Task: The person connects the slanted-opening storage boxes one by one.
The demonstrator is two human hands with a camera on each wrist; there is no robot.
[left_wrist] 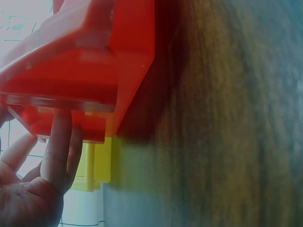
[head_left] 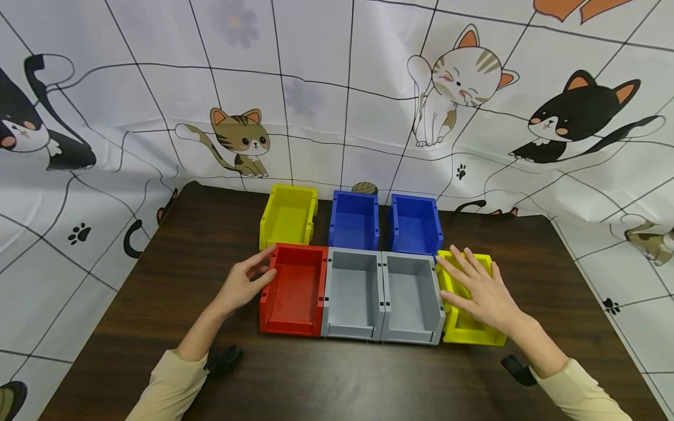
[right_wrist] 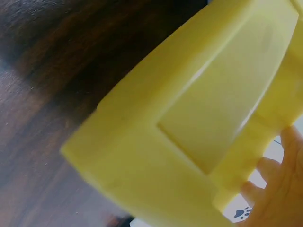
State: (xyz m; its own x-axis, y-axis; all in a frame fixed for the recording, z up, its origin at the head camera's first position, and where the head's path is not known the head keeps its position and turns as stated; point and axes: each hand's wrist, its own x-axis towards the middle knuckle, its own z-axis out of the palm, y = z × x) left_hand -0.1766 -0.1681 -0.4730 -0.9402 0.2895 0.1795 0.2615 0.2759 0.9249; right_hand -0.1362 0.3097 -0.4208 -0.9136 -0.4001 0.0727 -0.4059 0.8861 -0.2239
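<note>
Dark wooden table (head_left: 158,304) set against a cloth backdrop (head_left: 337,88) printed with cartoon cats and paw marks. Front row, centre: two grey bins (head_left: 354,295) (head_left: 413,298) side by side, touching. Back row, near the far edge: one yellow bin (head_left: 288,217) toward the far-left corner, then two blue bins (head_left: 354,220) (head_left: 416,225) just beside each other. All stand upright, open tops up.

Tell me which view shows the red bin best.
The head view: the red bin shows whole, open side up, beside a grey bin, the left hand touching its outer wall. The left wrist view shows only a blurred corner; the right wrist view shows none.
</note>
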